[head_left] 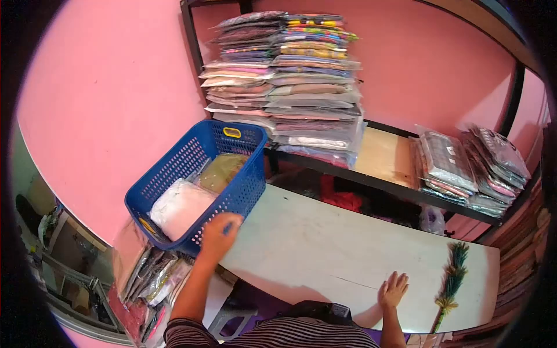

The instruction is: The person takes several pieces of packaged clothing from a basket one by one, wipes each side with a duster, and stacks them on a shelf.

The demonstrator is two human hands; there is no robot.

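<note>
My left hand (pixel 220 236) is beside the near long side of a blue plastic basket (pixel 253 169), with its fingers curled in. What those fingers hold, if anything, I cannot make out. Inside the basket lie a white and pale pink packet (pixel 183 207) and an olive-green packet (pixel 222 172), both in clear plastic. My right hand (pixel 394 289) rests palm down on the white table (pixel 313 243), fingers spread, with nothing in it. To its right lies a green bristly duster (pixel 453 275) with a yellow tie.
Tall stacks of bagged folded cloth (pixel 313 87) fill the left of a black-framed shelf (pixel 383 151). Smaller bagged stacks (pixel 447 159) sit at its right. More plastic packets (pixel 154 278) lie below the basket. A grey plastic stool (pixel 232 322) stands by the near table edge.
</note>
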